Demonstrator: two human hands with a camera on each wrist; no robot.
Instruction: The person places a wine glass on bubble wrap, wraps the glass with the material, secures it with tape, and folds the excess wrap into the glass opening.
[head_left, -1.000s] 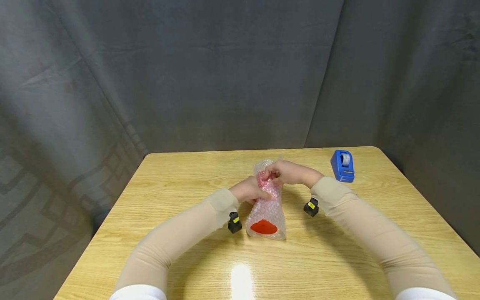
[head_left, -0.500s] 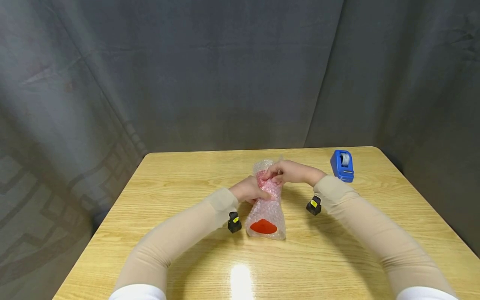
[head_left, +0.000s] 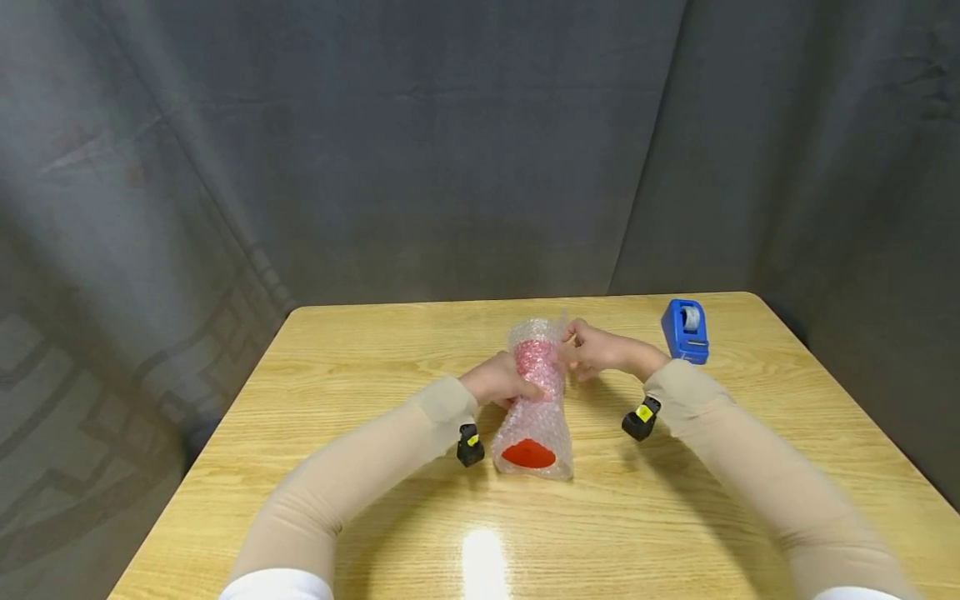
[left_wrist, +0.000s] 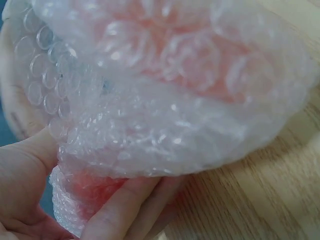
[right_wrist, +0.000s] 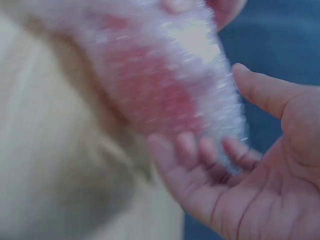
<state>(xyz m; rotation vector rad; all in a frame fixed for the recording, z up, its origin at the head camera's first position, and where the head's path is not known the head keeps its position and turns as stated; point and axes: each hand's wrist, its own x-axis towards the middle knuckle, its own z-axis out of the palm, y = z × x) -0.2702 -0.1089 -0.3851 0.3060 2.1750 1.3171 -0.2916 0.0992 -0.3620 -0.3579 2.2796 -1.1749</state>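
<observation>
A red object (head_left: 528, 453), whose kind I cannot tell, lies rolled in clear bubble wrap (head_left: 534, 421) in the middle of the table. Its red end shows through the wider near opening; pinkish red shows through the narrower far part. My left hand (head_left: 497, 379) grips the narrow middle from the left, thumb on top, fingers curled round the far side in the left wrist view. My right hand (head_left: 600, 348) is at the upper right edge of the roll. In the right wrist view its fingers (right_wrist: 187, 150) are loosely bent beside the wrap, thumb apart.
A blue tape dispenser (head_left: 686, 332) with a roll of clear tape stands at the back right of the wooden table (head_left: 360, 350). Dark grey curtains (head_left: 465, 167) hang behind and at both sides. Each wrist carries a small black camera (head_left: 470, 446).
My right hand has let go of the top of the wrapped roll and moved right to its edge. The left hand and the roll stay in place.
</observation>
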